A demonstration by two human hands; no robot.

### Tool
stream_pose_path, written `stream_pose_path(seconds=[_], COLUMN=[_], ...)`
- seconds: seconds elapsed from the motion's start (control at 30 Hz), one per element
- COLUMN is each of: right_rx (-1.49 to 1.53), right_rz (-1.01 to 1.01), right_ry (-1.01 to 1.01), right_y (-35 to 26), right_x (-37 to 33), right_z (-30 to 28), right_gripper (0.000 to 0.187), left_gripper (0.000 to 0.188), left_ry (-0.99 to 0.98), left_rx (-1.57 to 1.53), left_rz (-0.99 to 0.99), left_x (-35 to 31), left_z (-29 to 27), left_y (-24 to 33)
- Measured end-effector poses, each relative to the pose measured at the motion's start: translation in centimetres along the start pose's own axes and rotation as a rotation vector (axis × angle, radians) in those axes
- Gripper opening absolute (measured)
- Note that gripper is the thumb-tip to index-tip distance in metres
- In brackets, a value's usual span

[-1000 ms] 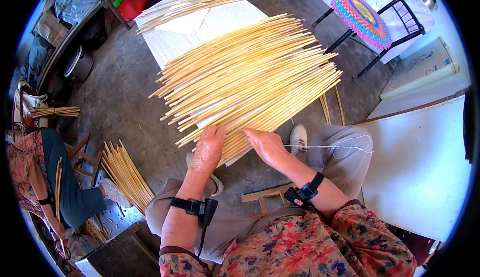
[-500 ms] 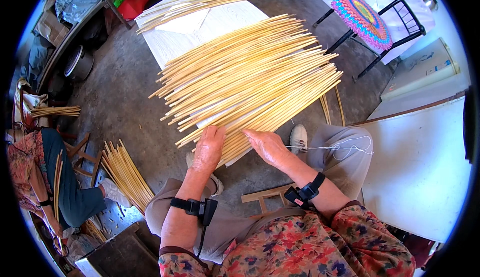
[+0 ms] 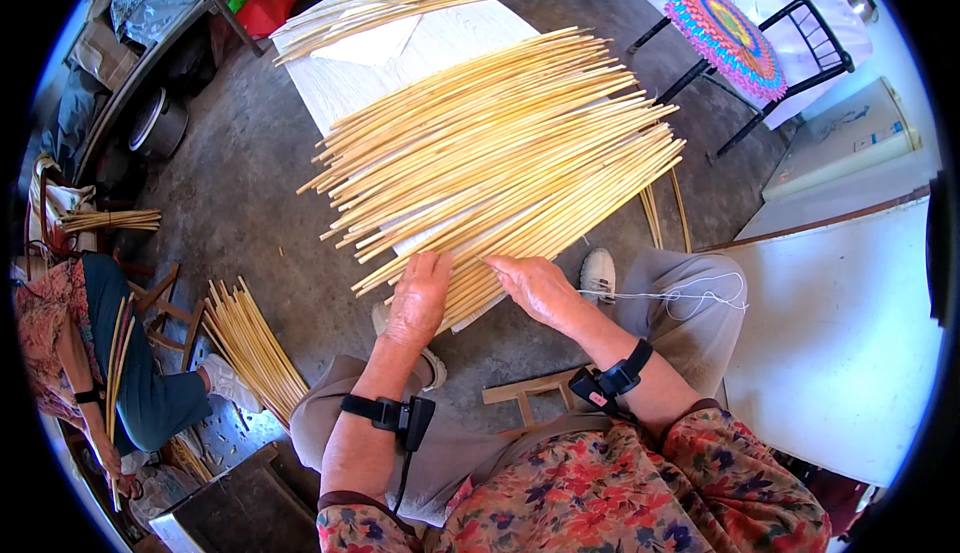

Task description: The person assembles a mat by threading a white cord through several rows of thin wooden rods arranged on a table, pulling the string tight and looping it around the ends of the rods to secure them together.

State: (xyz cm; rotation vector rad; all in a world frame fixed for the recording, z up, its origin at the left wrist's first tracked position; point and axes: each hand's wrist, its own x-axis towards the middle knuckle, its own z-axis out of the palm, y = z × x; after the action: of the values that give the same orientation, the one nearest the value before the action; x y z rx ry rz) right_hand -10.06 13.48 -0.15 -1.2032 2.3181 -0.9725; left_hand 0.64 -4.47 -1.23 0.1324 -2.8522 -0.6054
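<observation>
A wide layer of pale yellow thin sticks (image 3: 490, 143) lies across the white table (image 3: 330, 83), its ends uneven. At its near edge, my left hand (image 3: 420, 295) is closed over the ends of several sticks, fingers together and pointing away. Just to the right, my right hand (image 3: 535, 285) is closed at the nearest sticks, its fingertips pointing left; its underside is hidden. A thin white string (image 3: 650, 296) runs from beside my right wrist to a loose loop over my right knee.
Other sticks (image 3: 400, 13) lie at the table's far end. A stick bundle (image 3: 255, 343) leans at left, near a seated co-worker's hand (image 3: 112, 461) holding a few sticks. A black chair with a colourful round cushion (image 3: 725, 38) stands far right; a wooden stool (image 3: 535, 393) is below me.
My hands stay almost in place, the right one shifting very slightly. At left, the co-worker's hand and the sticks in it have moved a little.
</observation>
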Motion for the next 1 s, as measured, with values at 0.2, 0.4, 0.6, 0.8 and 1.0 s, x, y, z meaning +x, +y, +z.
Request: stream_pose_path(seconds=[0.2, 0.4, 0.6, 0.8, 1.0], right_rx=[0.027, 0.016, 0.083, 0.095, 0.145], right_rz=[0.029, 0.03, 0.018, 0.12, 0.105], right_ry=[0.004, 0.063, 0.128, 0.086, 0.114], right_y=[-0.2, -0.1, 0.4, -0.1, 0.3], right_x=[0.0, -0.2, -0.4, -0.3, 0.0], right_z=[0.2, 0.8, 1.9, 1.6, 2.0], right_gripper=[0.026, 0.027, 0.031, 0.026, 0.024], left_gripper=[0.027, 0.026, 0.023, 0.018, 0.018], left_ry=[-0.009, -0.005, 0.03, 0.016, 0.023], left_rx=[0.017, 0.047, 0.049, 0.02, 0.027], left_rz=[0.011, 0.03, 0.073, 0.064, 0.079], left_x=[-0.2, -0.2, 0.0, 0.1, 0.3], left_z=[0.2, 0.2, 0.0, -0.5, -1.1], left_y=[0.1, 0.0, 0.0, 0.4, 0.7])
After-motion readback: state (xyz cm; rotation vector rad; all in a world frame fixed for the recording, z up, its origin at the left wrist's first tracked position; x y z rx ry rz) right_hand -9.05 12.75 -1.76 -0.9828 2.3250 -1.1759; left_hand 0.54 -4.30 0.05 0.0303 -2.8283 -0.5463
